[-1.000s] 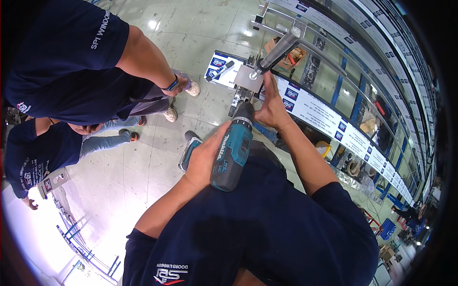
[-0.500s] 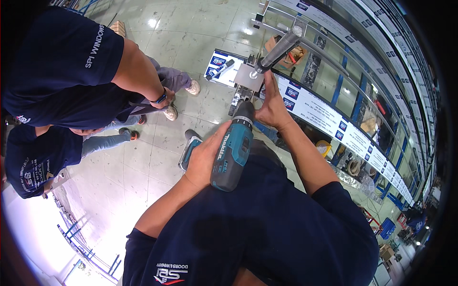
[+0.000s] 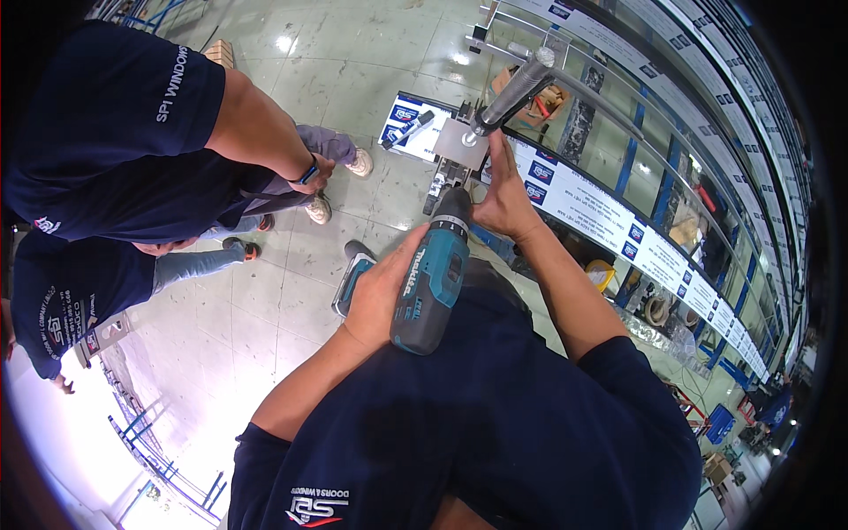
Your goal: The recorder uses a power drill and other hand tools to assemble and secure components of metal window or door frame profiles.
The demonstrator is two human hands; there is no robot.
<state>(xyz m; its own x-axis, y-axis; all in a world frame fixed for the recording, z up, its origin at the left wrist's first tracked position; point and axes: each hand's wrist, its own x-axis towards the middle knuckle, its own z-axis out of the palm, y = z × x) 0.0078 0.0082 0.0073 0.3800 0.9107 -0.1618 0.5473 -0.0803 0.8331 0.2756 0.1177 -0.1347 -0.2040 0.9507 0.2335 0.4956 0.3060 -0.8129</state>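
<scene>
My left hand point(image 3: 375, 296) is closed round the grip of a teal and black cordless drill point(image 3: 428, 291). The drill's chuck points away from me at a metal clamping jig point(image 3: 455, 163) with a flat plate. My right hand point(image 3: 505, 199) lies beside the jig, fingers stretched out along it and thumb close to the chuck; whether it presses on the jig is hard to see. Through the jig area passes a long profile point(image 3: 609, 221) covered in white printed film. A thick cylindrical handle point(image 3: 521, 88) rises from the plate. The drill's tip is hidden behind the chuck and my hand.
At the left stand a co-worker point(image 3: 132, 132) in a dark shirt and another person point(image 3: 79, 291). A black and white tube-like tool point(image 3: 408, 128) lies on the profile's far end. Racks of film-covered profiles point(image 3: 707, 88) fill the right; a yellow helmet point(image 3: 599, 276) sits below.
My hands and the drill have hardly moved. The co-worker's arm at the left has shifted slightly, and the person behind has moved, a hand now showing lower down.
</scene>
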